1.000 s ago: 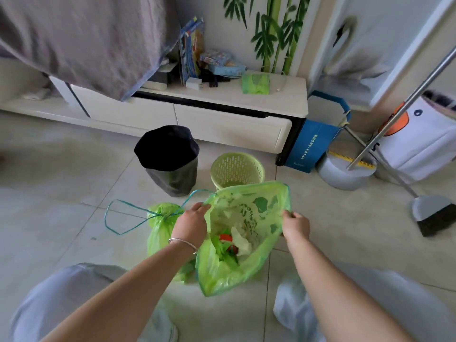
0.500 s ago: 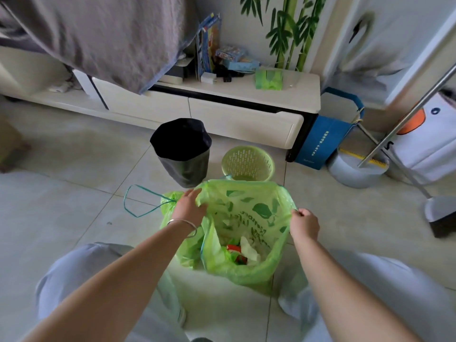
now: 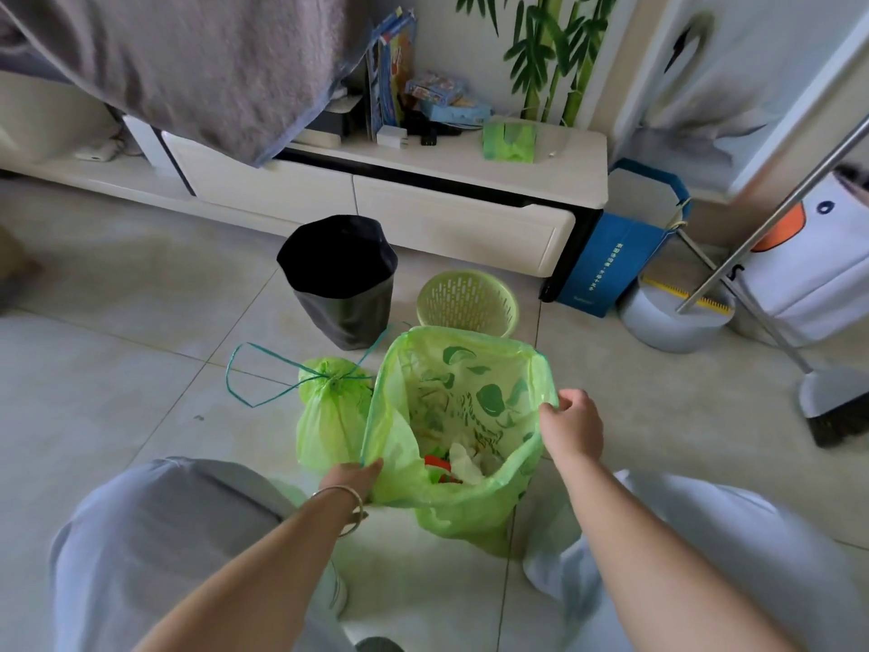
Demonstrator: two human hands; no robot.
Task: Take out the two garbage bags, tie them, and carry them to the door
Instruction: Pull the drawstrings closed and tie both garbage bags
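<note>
An open green garbage bag with leaf prints stands on the floor between my knees, with paper and red scraps inside. My left hand grips the near left part of its rim. My right hand pinches the rim on the right side. Behind it to the left lies a second green bag, its neck drawn closed by a teal drawstring that loops out over the tiles.
A dark bin with a black liner and a bare green mesh basket stand beyond the bags, before a low white cabinet. A blue paper bag, dustpan and broom are at the right.
My left hand has slid from the far left of the bag's rim down to its near left edge. The bag's mouth has widened and the camera has come closer.
</note>
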